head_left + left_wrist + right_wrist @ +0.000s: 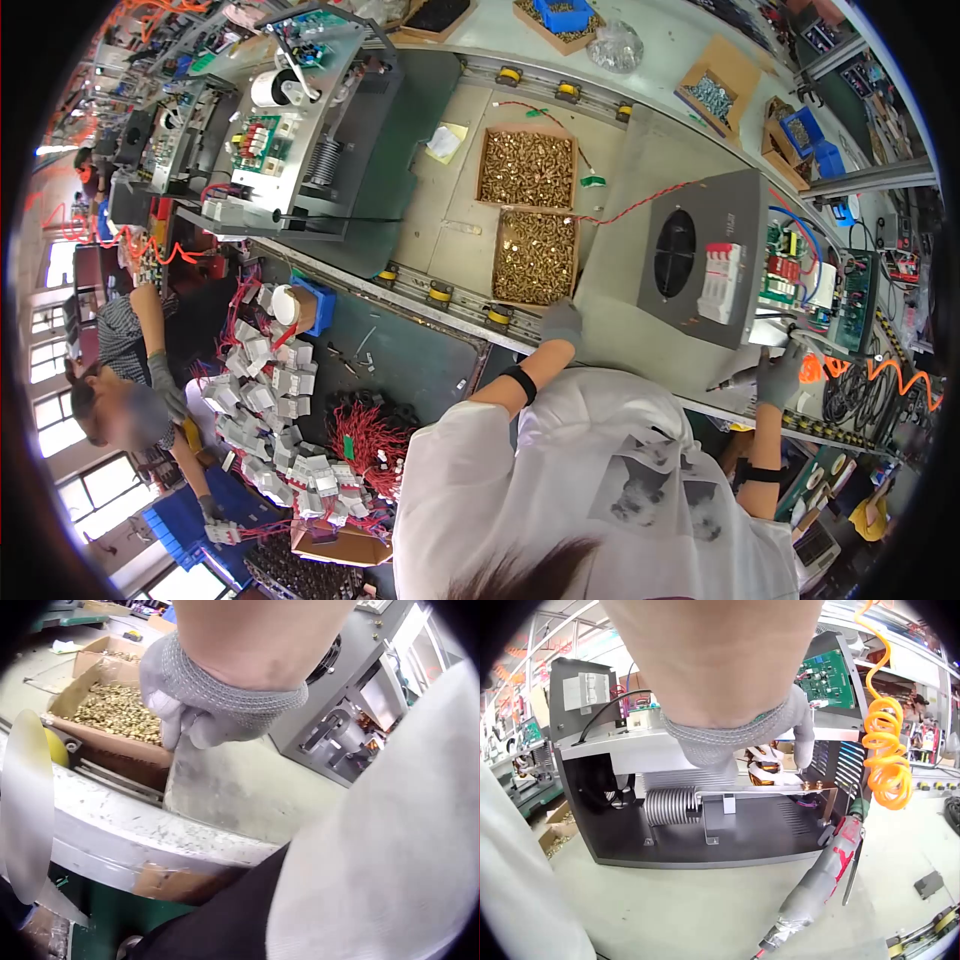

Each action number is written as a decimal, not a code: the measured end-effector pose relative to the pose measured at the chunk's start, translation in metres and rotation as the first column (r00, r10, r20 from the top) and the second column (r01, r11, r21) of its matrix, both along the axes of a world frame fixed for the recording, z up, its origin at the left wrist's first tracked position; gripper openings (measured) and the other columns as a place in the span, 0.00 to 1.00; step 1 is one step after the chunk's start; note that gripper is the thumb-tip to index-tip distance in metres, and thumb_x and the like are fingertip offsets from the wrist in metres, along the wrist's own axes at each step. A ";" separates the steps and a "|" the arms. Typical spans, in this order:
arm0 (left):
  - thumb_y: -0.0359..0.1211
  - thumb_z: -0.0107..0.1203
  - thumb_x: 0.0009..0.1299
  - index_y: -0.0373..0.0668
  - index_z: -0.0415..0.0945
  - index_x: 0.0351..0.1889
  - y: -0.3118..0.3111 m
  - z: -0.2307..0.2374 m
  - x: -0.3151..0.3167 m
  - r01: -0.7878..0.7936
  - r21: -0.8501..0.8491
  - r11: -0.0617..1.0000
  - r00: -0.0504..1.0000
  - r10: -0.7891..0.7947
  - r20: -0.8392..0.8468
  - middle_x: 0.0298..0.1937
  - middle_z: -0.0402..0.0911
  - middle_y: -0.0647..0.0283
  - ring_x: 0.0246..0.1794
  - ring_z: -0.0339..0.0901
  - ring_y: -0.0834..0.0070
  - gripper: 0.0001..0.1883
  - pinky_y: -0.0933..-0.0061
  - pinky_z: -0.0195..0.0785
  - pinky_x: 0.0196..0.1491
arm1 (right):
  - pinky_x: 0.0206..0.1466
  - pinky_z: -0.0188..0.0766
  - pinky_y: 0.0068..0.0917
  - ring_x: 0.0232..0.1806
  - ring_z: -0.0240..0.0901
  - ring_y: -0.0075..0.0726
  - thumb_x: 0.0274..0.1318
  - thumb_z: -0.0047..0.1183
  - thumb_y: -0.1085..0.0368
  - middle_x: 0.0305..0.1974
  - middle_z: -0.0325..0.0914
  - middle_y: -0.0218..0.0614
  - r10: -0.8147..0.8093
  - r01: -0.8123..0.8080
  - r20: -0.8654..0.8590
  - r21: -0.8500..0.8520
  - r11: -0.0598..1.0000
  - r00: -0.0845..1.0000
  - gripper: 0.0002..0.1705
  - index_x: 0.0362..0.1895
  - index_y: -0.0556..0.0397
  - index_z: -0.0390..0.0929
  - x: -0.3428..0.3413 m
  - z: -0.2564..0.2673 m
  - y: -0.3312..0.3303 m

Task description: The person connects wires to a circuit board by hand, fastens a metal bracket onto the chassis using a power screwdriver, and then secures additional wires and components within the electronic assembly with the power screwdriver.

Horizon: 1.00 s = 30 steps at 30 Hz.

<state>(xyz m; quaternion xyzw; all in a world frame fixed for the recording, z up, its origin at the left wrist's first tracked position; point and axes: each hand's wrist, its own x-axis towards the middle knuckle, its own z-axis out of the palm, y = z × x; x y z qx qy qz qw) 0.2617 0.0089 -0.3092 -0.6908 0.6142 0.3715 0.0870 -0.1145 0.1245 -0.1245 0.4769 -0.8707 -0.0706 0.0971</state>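
My gloved left hand (199, 705) is at the near corner of a cardboard box (112, 739) of brass screws (116, 712). Its fingers curl inward, and I cannot tell whether something is held. My gloved right hand (727, 742) reaches over a dark metal machine housing (667, 864) with its side exposed. One straight finger (804, 750) points down, close above brass bolts (819, 785) on a metal bar (757, 790); other fingers are hidden behind the wrist. A taped pneumatic screwdriver (810, 889) leans by the housing, on a coiled orange hose (885, 750).
A second box of brass screws (527, 167) adjoins the first. Red twisted wire (640, 208) trails from the housing toward the boxes. Another machine (300, 150) stands on the line at left. White connectors (270, 400) and red wires are heaped near a coworker (125, 330).
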 end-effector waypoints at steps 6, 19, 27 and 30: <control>0.32 0.42 0.67 0.39 0.74 0.47 -0.042 0.056 -0.028 0.458 0.157 0.875 0.887 -0.439 -0.141 0.49 0.76 0.47 0.49 0.76 0.56 0.14 0.61 0.72 0.46 | 0.40 0.73 0.47 0.40 0.75 0.55 0.49 0.52 0.58 0.47 0.73 0.46 -0.242 0.257 -0.099 0.176 0.950 0.965 0.24 0.50 0.54 0.67 -0.077 -0.010 0.007; 0.45 0.55 0.62 0.43 0.79 0.40 -0.087 0.061 -0.050 0.283 0.280 0.917 0.952 -0.305 0.039 0.43 0.81 0.53 0.46 0.79 0.64 0.17 0.65 0.71 0.46 | 0.40 0.74 0.47 0.40 0.76 0.55 0.53 0.45 0.61 0.48 0.73 0.46 -0.305 0.318 -0.094 0.176 0.932 0.948 0.22 0.53 0.53 0.65 -0.107 -0.006 0.024; 0.42 0.61 0.57 0.41 0.75 0.42 -0.082 0.025 -0.020 0.426 0.327 0.844 0.901 -0.362 -0.239 0.38 0.80 0.55 0.41 0.78 0.67 0.19 0.68 0.70 0.44 | 0.41 0.75 0.42 0.44 0.75 0.50 0.52 0.47 0.59 0.48 0.71 0.46 -0.322 0.329 -0.068 0.184 0.926 0.944 0.19 0.46 0.55 0.69 -0.080 0.005 0.010; 0.38 0.59 0.58 0.41 0.75 0.47 -0.076 0.049 -0.027 0.414 0.190 0.890 0.910 -0.401 -0.103 0.44 0.80 0.51 0.42 0.79 0.60 0.20 0.67 0.69 0.47 | 0.43 0.75 0.40 0.49 0.71 0.46 0.51 0.47 0.59 0.47 0.71 0.46 -0.297 0.306 -0.083 0.156 0.939 0.951 0.17 0.43 0.56 0.70 -0.074 0.008 0.006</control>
